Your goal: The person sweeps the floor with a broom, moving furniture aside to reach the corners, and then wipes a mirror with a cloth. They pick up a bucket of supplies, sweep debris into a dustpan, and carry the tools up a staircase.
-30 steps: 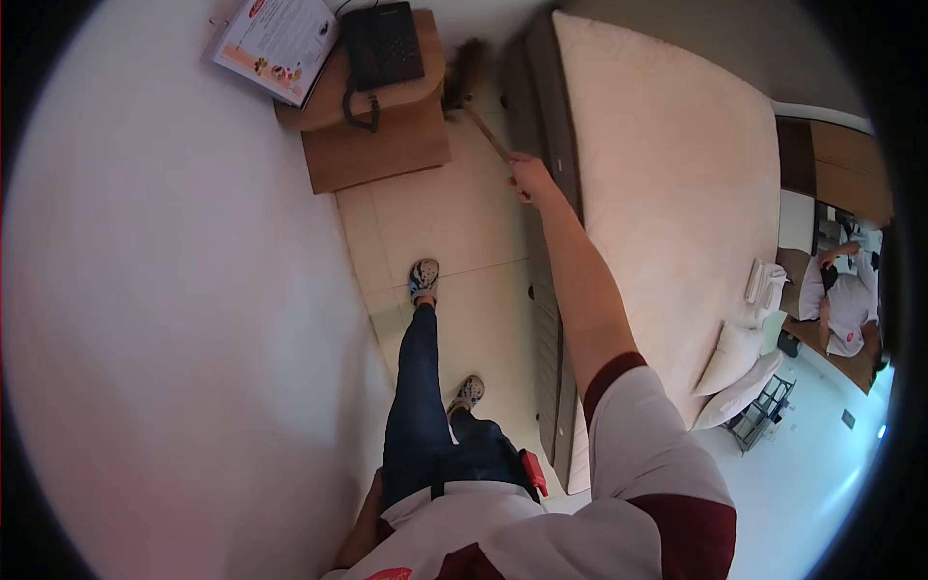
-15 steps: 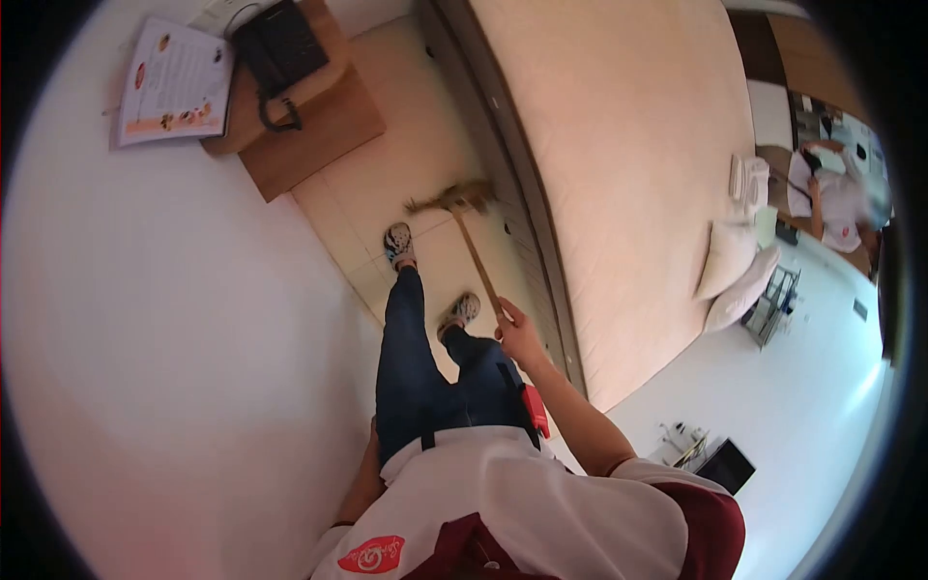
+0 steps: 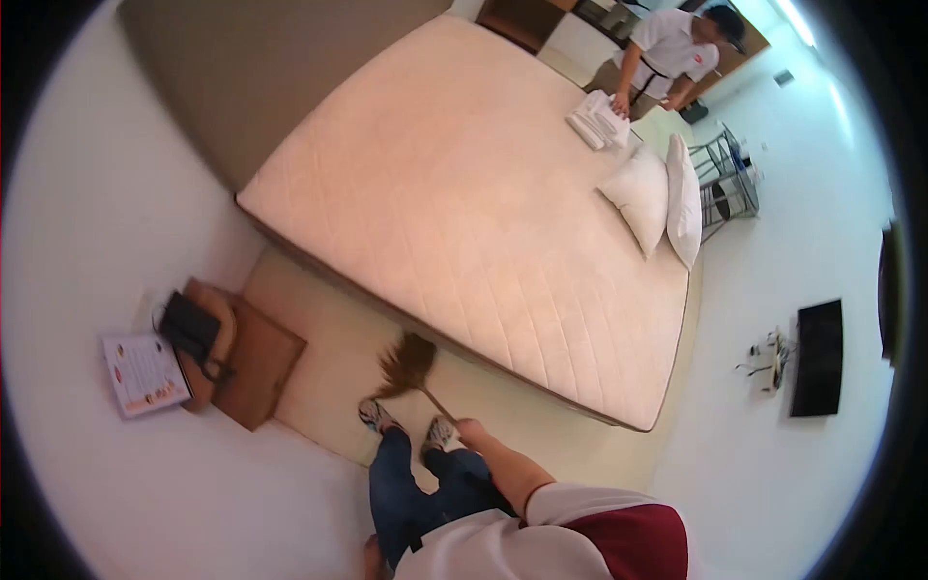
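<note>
My right hand is wrapped round the stick handle of a broom. Its brown bristles fan out low over the pale floor, between my shoes and the side of the bed. The bare cream mattress lies just beyond the broom head. At the bottom edge, by my left thigh, a bit of my left hand or forearm shows; its fingers are hidden.
To the left a wooden bedside stand carries a black telephone and a printed sheet. Two pillows lie on the mattress. Across the bed a co-worker touches folded white towels. A television hangs on the right wall.
My view has turned and lifted, so the whole bed and the co-worker now show. The broom head has swung, its bristles now fanned toward my feet. My right hand keeps its grip.
</note>
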{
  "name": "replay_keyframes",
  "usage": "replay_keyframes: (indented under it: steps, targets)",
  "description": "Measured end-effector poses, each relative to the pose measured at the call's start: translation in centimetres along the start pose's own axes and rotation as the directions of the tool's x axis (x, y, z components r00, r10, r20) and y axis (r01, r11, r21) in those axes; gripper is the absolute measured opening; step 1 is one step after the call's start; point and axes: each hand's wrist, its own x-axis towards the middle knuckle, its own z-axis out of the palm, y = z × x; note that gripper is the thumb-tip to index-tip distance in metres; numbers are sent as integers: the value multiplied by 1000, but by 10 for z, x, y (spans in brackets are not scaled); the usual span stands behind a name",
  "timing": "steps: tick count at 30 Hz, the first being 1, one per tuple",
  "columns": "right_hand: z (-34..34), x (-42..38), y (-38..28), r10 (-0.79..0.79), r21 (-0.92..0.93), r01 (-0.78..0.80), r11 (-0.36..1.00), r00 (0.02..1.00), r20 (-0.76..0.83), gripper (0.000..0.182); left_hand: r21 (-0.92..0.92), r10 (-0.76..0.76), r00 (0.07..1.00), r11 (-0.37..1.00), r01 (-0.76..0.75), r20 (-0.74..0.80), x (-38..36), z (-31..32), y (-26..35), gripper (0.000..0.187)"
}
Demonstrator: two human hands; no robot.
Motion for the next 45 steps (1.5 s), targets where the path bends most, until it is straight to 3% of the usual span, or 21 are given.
replay_keyframes:
  steps: [1,2,7,9,11,12,13,16,19,23,24,26,29,30,32,34,35,36,38,41,45]
  targets:
    - [-39,-26,-4,235,137,-261,956,955,181,25,55,-15,999,998,13,33,2,-11,4,38]
    - [6,-52,35,139,144,-138,980,990,2,21,61,-32,998,998,29,56,16,-18,15,37]
    - [21,-155,102,462,334,-553,763,829,316,19,132,-108,984,987,89,143,102,-58,88,33]
    - [98,-167,137,457,231,-524,820,842,288,21,171,-111,982,982,84,154,128,-73,119,31]
    - [35,-213,115,507,232,-596,769,789,345,15,204,-99,981,977,64,168,151,-89,145,29]
    - [40,-216,106,707,434,-785,443,603,368,17,220,-90,980,974,50,177,161,-98,156,29]
    - [40,-220,95,810,581,-813,42,368,456,20,233,-84,978,972,38,190,170,-107,168,28]
    - [5,-239,47,907,647,-760,57,310,285,27,273,-63,968,962,-5,242,196,-142,189,25]
    - [-84,-253,-12,762,797,-551,-247,398,511,34,308,-30,950,949,-70,310,222,-184,202,23]
    - [-146,-226,-85,620,817,-300,-493,537,572,37,372,33,905,905,-207,424,269,-258,203,20]
    - [-158,-214,-99,589,808,-272,-522,570,573,37,477,-50,887,856,-198,458,290,-270,215,26]
    - [-127,-168,-115,540,792,-262,-551,612,578,38,667,-223,838,716,-206,497,322,-289,256,39]
    - [-103,-146,-118,549,798,-346,-493,588,594,39,689,-105,903,684,-239,417,307,-298,341,34]
    - [-44,-134,-107,623,895,-293,-338,643,446,33,647,-107,909,736,-201,404,307,-300,346,34]
    - [35,-146,-72,647,829,-310,-465,520,557,24,563,-108,920,815,-135,378,308,-302,352,36]
    - [96,-188,-35,806,733,-666,-139,354,474,24,538,-207,914,843,-16,350,273,-293,375,36]
    - [86,-225,-29,879,660,-729,-181,182,442,25,511,-245,906,859,38,346,261,-280,387,36]
    - [-3,-286,-33,825,654,-636,-411,46,564,25,521,-240,890,854,3,389,252,-267,390,37]
    - [12,-321,-28,877,710,-568,-417,-47,477,25,542,-244,847,838,-60,472,230,-251,396,39]
    - [-5,-341,-51,910,769,-527,-360,-15,415,26,673,-174,793,650,-353,583,195,-209,423,41]
    - [-30,-312,-115,912,840,-541,-39,323,251,30,711,-156,780,547,-443,606,177,-166,448,42]
